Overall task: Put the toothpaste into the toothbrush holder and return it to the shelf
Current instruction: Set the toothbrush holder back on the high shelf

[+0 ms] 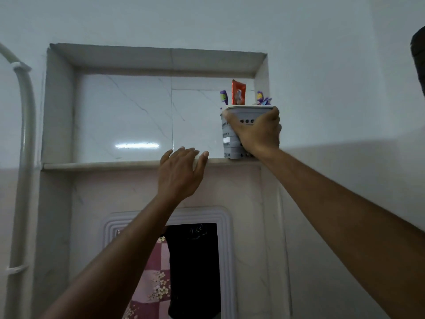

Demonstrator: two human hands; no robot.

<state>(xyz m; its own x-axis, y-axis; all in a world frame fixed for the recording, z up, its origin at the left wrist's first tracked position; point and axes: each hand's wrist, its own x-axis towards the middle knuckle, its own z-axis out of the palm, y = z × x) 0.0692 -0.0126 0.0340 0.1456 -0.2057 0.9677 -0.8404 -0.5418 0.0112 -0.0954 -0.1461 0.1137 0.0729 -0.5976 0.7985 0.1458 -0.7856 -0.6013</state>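
Two bare forearms rise from the bottom edge of the head view, the nearest things to the camera. At about six o'clock, behind the left forearm, a mirror (pixel 190 268) in a ridged white frame reflects dark cloth and a pink flowered fabric.

Just above centre, the left hand (pixel 180 172) is spread open with its fingers (pixel 203 155) resting over the front lip of the shelf (pixel 103 165); it grips nothing. The shelf is the marble sill of a recessed wall niche (pixel 147 63) lined with pale veined tiles.

Toward two o'clock from centre, the right hand (pixel 257 132) is wrapped around the front of the toothbrush holder (pixel 228 139), a grey perforated plastic cup, with the thumb across its upper left side and the fingers curled round its right side. The holder stands upright at the right end of the shelf, its base on or just at the sill; exact contact is hidden by the wrist.

An orange-red toothpaste (pixel 238 92) tube stands upright inside the holder, its top above the rim. A purple toothbrush (pixel 223 97) stands at its nine o'clock, another purple brush (pixel 261 97) at its three o'clock.

At nine o'clock a white pipe (pixel 25 125) runs down the wall.
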